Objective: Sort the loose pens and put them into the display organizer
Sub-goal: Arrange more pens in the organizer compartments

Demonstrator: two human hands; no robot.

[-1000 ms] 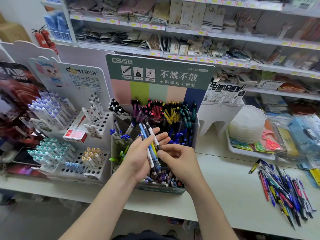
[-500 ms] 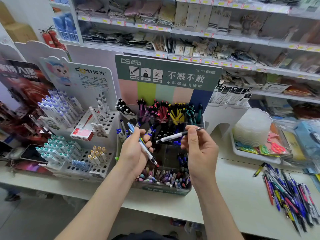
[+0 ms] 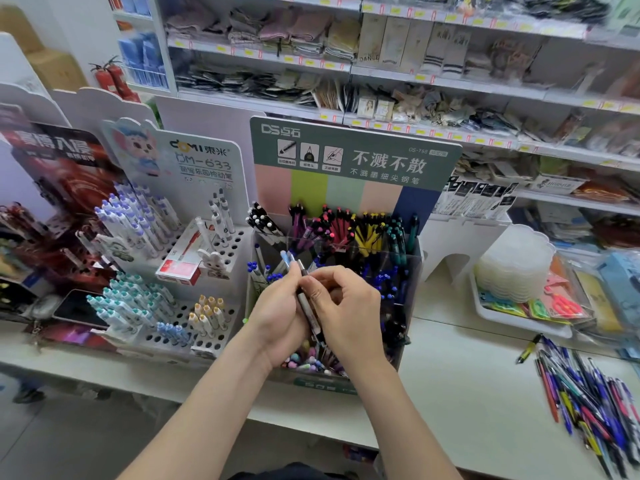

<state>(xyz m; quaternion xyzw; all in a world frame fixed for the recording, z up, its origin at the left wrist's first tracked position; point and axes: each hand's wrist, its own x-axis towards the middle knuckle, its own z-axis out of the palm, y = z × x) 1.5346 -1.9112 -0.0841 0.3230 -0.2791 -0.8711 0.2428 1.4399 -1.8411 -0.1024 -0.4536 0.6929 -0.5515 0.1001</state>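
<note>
A clear tiered display organizer (image 3: 414, 268) with a green header card stands on the white counter, its rows filled with pens sorted by colour. In front of it my left hand (image 3: 277, 317) holds a small bundle of pens (image 3: 289, 259) whose blue and white tips stick up past the fingers. My right hand (image 3: 346, 306) is pressed against the left and pinches a grey and black pen (image 3: 309, 313) that lies upright between both hands. A pile of loose pens (image 3: 588, 393) lies on the counter at the far right.
A white pegboard stand (image 3: 221, 247) with blue, teal and yellow pens stands left of the organizer. A white tray (image 3: 485, 306) with plastic lids and packets sits to the right. Store shelves (image 3: 346, 116) rise behind. The counter's front edge (image 3: 311, 431) runs below my forearms.
My right hand held one pen out to the right, apart from the left. It has come back and now holds that pen upright against the bundle in my left hand.
</note>
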